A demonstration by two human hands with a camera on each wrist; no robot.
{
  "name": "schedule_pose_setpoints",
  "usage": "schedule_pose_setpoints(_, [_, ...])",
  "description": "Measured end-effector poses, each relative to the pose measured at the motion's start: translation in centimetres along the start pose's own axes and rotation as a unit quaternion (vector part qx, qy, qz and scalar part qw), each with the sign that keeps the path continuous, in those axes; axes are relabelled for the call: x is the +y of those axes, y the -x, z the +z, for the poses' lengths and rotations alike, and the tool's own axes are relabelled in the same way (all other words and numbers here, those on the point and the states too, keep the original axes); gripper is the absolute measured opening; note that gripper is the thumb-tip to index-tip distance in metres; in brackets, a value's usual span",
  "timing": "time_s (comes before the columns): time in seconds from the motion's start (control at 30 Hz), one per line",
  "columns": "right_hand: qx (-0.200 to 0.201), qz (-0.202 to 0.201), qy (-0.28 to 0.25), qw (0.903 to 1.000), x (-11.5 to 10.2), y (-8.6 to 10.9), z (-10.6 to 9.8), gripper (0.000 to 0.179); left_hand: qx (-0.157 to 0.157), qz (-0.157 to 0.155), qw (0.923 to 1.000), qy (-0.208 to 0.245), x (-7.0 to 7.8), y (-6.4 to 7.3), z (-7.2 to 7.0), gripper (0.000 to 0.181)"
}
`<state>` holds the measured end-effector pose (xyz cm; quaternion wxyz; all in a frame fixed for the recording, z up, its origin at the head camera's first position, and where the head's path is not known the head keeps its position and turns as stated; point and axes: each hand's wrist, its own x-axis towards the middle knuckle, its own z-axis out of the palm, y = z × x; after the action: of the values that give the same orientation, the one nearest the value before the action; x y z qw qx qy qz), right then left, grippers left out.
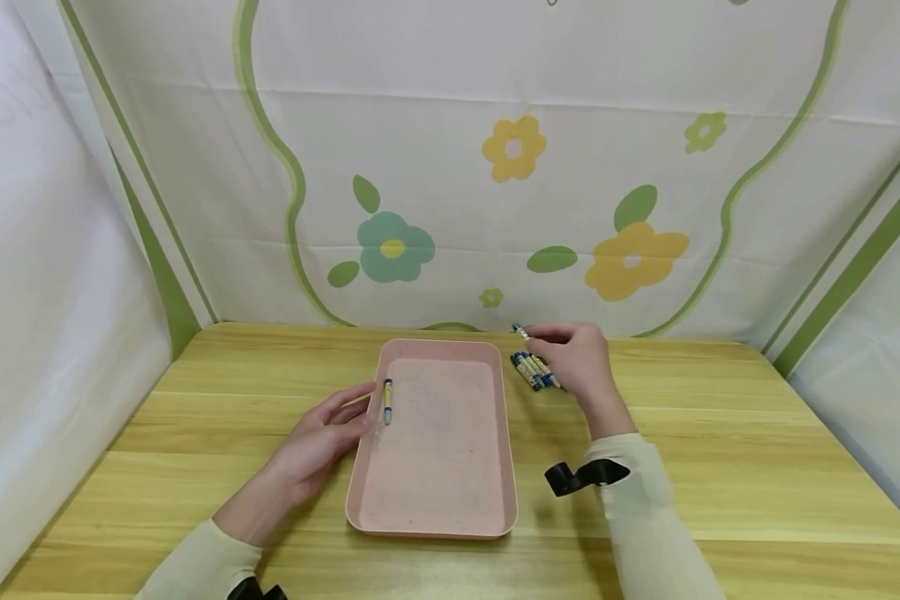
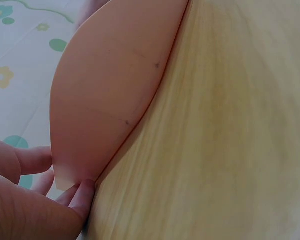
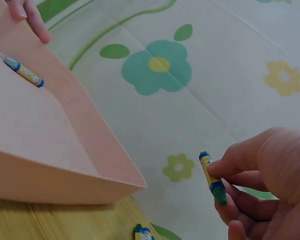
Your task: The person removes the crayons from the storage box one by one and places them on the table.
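Observation:
My right hand (image 1: 576,358) pinches a green-tipped crayon (image 3: 210,175) with a yellow and blue wrapper between thumb and fingers. It is above a small group of similar crayons (image 1: 532,371) lying on the table. My left hand (image 1: 326,437) grips the left wall of a shallow pink tray (image 1: 435,521), thumb at the rim and fingertips low on the outside in the left wrist view. Inside the tray, along its left side, lies one blue-tipped crayon (image 1: 387,402), also seen in the right wrist view.
The tray stands on a wood-grain table (image 1: 682,492), to the left of the crayon group. A white cloth with printed flowers (image 1: 630,108) hangs behind the table. White cloth sides (image 1: 60,250) close in at left and right.

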<state>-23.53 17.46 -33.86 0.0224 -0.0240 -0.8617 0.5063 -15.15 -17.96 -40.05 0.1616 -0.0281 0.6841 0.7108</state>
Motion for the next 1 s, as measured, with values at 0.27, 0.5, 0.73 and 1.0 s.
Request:
schedule_pose_setpoints(0.27, [0.036,0.013,-0.008,0.9993,1.2,0.1,-3.3,0.034,-0.004,0.004,1.0,0.001,-0.1,0.0,0.2,0.06])
schedule_pose_setpoints(0.5, [0.054,0.032,-0.011,0.998,2.4,0.0,-4.9,0.038,-0.002,0.002,1.0,0.0,-0.1,0.1,0.2,0.06])
schedule_pose_setpoints(0.73, [0.076,0.038,-0.004,0.9964,3.4,-0.4,-5.1,0.036,-0.004,0.003,1.0,0.001,-0.1,0.1,0.1,0.059])
schedule_pose_setpoints(1.0, [0.081,0.055,0.036,0.9946,4.8,-1.3,-4.0,0.032,-0.002,0.002,1.0,0.002,-0.1,0.0,0.1,0.059])
